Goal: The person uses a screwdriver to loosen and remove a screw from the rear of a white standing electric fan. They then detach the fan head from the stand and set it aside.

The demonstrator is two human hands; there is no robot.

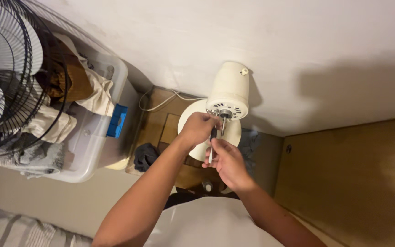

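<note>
A cream fan motor housing stands on a round cream base, its metal shaft pointing toward me. My left hand reaches to the front of the motor, fingers pinched at the shaft. My right hand is just below it, closed around a thin tool with a dark handle and light tip, probably a screwdriver, aimed up at the motor's face.
A black wire fan guard with pale blades rests at the upper left on a clear plastic storage bin stuffed with clothes. A white cord runs along the wall. A wooden panel stands on the right; dark cloth lies on the floor.
</note>
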